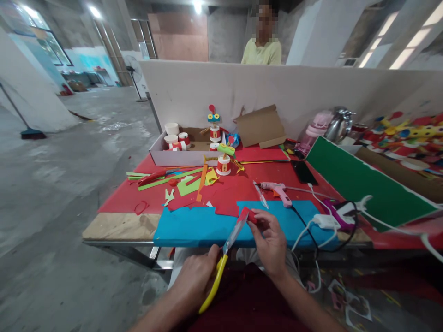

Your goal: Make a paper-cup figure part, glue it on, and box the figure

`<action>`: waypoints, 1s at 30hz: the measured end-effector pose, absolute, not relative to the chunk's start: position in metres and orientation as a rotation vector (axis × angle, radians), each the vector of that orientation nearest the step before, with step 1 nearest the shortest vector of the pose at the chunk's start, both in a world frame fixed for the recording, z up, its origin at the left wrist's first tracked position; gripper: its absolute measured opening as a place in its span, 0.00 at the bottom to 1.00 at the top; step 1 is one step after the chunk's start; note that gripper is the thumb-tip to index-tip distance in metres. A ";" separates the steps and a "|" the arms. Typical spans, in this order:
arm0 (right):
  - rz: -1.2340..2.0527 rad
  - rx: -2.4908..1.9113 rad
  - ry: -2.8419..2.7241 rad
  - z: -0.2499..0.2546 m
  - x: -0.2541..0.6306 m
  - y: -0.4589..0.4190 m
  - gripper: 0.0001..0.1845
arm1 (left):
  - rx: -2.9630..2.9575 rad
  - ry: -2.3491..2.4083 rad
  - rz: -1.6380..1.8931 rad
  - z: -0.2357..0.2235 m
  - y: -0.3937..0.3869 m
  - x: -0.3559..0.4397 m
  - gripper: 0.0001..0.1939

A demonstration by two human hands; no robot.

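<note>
Yellow-handled scissors (217, 282), one pair, fill the curled left hand (200, 269); the right hand (271, 239) pinches one red piece (252, 216).

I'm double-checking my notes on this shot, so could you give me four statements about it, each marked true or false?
1. The left hand holds the scissors. True.
2. The right hand holds green paper. False: the paper is red.
3. The phone stands on edge. False: it lies flat.
4. The glue gun is pink. True.
</note>
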State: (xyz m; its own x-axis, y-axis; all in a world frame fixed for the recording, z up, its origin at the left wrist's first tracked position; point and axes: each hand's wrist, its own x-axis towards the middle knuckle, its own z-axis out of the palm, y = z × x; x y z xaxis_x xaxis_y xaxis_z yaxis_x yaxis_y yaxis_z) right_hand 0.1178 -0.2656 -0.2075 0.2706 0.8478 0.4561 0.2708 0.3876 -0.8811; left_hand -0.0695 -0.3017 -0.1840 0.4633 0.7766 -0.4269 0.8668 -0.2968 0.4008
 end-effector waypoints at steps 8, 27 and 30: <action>0.915 -1.090 -1.028 -0.202 0.116 -0.263 0.11 | 2.117 1.433 -0.251 -0.193 -0.303 -0.069 0.12; 0.723 -1.241 -1.211 -0.208 0.119 -0.265 0.16 | 2.053 1.385 -0.309 -0.178 -0.306 -0.063 0.14; 0.739 -1.242 -1.228 -0.209 0.118 -0.266 0.15 | 2.066 1.413 -0.278 -0.182 -0.306 -0.063 0.14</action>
